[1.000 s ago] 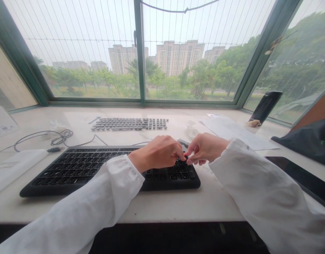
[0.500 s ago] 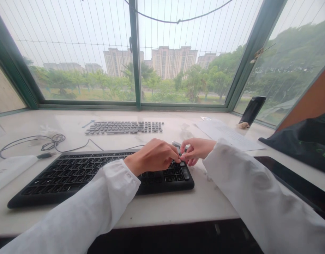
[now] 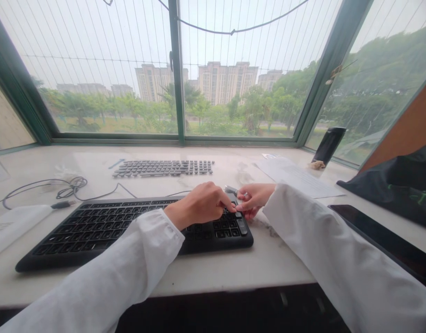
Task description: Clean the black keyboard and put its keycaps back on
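Note:
A black keyboard [image 3: 105, 224] lies across the white windowsill desk [image 3: 233, 268] in front of me. My left hand [image 3: 200, 206] rests curled over its right end, fingertips pressed on the keys near the top right corner. My right hand [image 3: 254, 198] is beside that corner, its fingers pinched together at the keyboard's edge, touching my left fingertips. What the pinch holds is too small to make out. A small silvery tool [image 3: 231, 189] lies just behind both hands. Both arms wear white sleeves.
A set of loose dark keycaps [image 3: 162, 167] is laid out in rows near the window. A cable [image 3: 65, 187] coils at the left by a white box [image 3: 15, 222]. Papers [image 3: 296, 175], a black stand [image 3: 327, 145], a dark bag [image 3: 403, 185] and a black tablet [image 3: 389, 243] lie at the right.
Both hands stay at the keyboard's top right corner. My right hand has drawn slightly back and lower, and the view has shifted a little to the right and down.

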### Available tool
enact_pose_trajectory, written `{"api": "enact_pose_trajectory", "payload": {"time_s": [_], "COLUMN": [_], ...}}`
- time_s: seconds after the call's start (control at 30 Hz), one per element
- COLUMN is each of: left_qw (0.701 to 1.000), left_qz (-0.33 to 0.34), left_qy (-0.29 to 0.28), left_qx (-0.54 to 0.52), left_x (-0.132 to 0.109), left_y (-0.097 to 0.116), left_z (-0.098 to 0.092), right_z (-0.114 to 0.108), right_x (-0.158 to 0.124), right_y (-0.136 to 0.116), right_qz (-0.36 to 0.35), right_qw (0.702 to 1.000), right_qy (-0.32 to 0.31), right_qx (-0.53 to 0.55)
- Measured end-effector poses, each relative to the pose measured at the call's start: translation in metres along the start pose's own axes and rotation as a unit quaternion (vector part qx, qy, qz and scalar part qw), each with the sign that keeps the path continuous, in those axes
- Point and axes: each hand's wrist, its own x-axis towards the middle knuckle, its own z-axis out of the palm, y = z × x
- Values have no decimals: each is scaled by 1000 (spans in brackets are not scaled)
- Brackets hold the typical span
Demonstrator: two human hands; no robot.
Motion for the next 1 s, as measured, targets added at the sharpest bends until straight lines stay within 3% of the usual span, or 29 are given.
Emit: {"api": "enact_pose_trajectory", "payload": {"time_s": [0.37,0.63,0.83,1.0], "left_qw": [999,991,994,988], "left_qz": [2,53,41,64], "left_qy": [-17,-1,-2,-6], "left_qx": [32,126,99,139], "left_x": [0,-2,0,-2], "left_y": [3,11,5,7], "left_z": [-4,-3,-1,-2], "right_z": [4,3,2,2], "right_x": [-2,-2,1,3], "right_y": [-1,-1,0,2], "right_qz": [-20,-28,-27,-31], "right_qw": [1000,1000,999,999], "right_qy": [16,-5,-5,-7], "right_qx": [-11,-10,-27,-29]}}
